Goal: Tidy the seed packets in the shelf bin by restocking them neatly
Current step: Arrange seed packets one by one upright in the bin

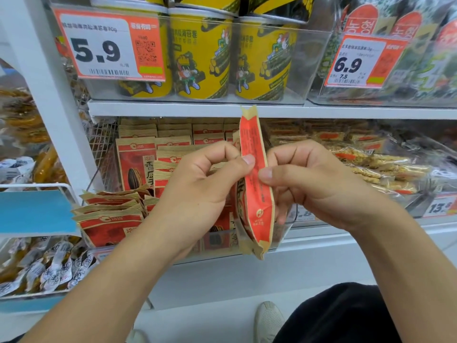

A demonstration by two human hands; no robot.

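White shelves (173,108), white upright (47,95) at left. Yellow tubs (200,58) up top, price tags (108,45). Floor (210,323) pale, probably tile.

Holds a clear plastic bin (277,241) of red-and-tan paper seed packets (111,224) on the white lower shelf (321,238). Carries clear-wrapped golden snack bars (385,169) right of that bin. Bears yellow cylindrical tubs (202,58) on the white shelf board (173,108) above it.

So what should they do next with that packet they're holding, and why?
Probably turn the held packet face forward and slot it upright into the shelf bin. The left hand and right hand pinch it edge-on, the standing packets face outward, and the fallen packets lie flat in front.
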